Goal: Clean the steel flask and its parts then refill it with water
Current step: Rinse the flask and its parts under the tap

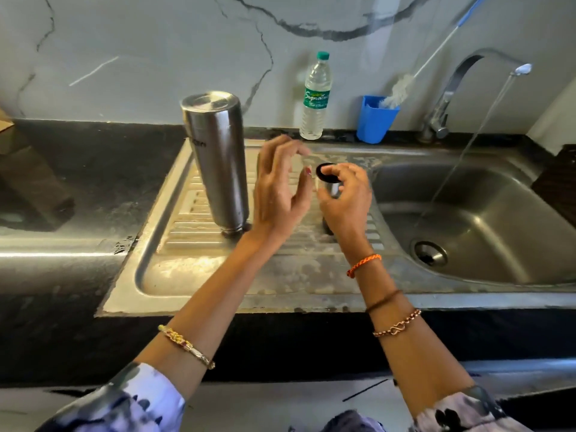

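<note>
Head view shows steel flask (218,160) inverted on the sink drainboard (174,269), judged rigid, wet and slippery, best gripped mid-body; right hand (346,198) grips the black-rimmed cap (327,176), while left hand (277,188) hovers open beside it.

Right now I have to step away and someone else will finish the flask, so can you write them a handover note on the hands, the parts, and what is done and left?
Left hand: open, fingers spread, holding nothing, just beside the right.
Right hand: grip closed on the small steel cap with a black round top, above the ribbed steel drainboard.
Tall cylindrical steel flask: upside down on the drainboard, apparently draining.
Curved steel tap: running into the steel sink basin.
White bottle brush: in the blue plastic cup.
Clear plastic water bottle with green cap: upright by the wall.
Left: finish the cap, refill the flask, close it.
</note>
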